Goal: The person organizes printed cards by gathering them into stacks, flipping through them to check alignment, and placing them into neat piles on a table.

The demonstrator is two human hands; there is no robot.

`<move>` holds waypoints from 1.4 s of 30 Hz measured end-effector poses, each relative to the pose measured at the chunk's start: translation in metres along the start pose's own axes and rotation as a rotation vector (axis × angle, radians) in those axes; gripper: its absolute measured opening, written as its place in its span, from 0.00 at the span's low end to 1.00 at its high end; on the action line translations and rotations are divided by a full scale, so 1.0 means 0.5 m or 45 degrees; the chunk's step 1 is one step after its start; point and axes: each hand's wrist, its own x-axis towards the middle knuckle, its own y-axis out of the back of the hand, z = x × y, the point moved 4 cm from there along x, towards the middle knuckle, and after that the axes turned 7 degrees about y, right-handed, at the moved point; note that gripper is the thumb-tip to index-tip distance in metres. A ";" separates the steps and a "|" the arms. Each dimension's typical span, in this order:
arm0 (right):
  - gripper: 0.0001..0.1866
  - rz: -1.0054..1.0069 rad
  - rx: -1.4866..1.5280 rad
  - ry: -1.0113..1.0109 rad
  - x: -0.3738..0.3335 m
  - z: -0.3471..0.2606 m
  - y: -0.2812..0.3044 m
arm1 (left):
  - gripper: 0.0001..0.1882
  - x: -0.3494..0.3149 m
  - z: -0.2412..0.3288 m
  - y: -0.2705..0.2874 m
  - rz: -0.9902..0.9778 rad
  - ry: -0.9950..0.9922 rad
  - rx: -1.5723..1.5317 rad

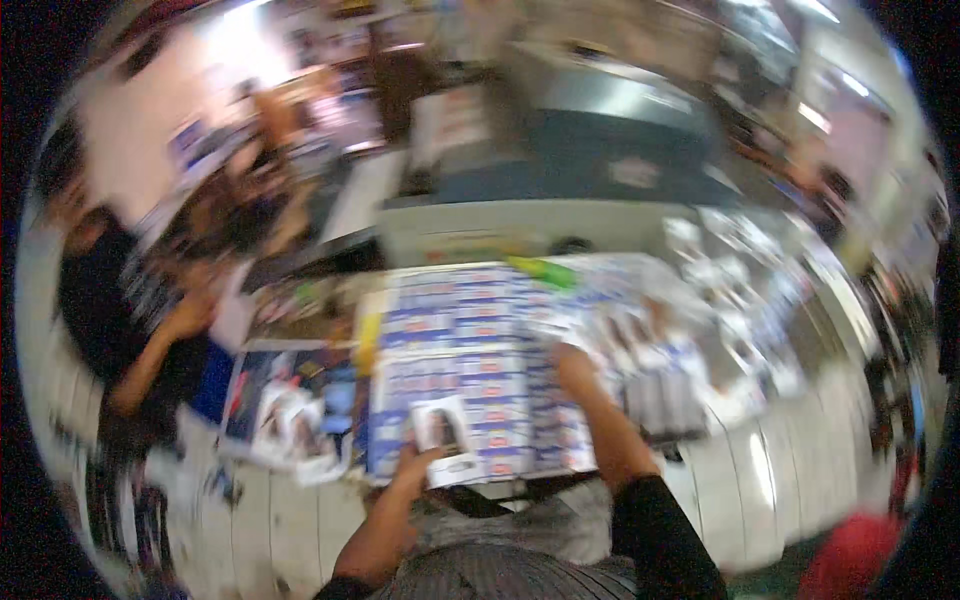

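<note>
A white card with a dark picture on it (pixel 443 440) is gripped at its lower left edge by my left hand (pixel 412 468), near the front of the table. Beneath it are blue-and-white printed packs or sheets (pixel 420 380) laid in neat rows; the blur hides which they are. My right hand (pixel 574 372) reaches over the right part of these rows, close to a whitish item (pixel 560 325). Motion smears its fingers, so whether it holds anything is unclear.
White packets with dark contents (pixel 640 335) and shiny clear wrappings (pixel 740 290) crowd the table's right side. A green object (pixel 545 271) lies at the back. Left of the rows stands a tray (pixel 285 345) with similar cards. Another person (pixel 150 320) is at the left, and a large grey machine (pixel 610 130) stands beyond.
</note>
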 end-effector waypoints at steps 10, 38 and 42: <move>0.36 -0.020 -0.111 -0.290 -0.071 0.018 0.051 | 0.32 0.003 0.006 -0.066 0.128 -0.150 0.349; 0.22 -0.158 -0.082 -0.258 -0.002 -0.161 0.073 | 0.46 0.007 -0.058 0.063 0.223 -0.108 0.301; 0.23 0.101 -0.068 -0.166 0.021 -0.226 0.178 | 0.39 -0.091 0.047 0.003 0.362 -0.058 0.474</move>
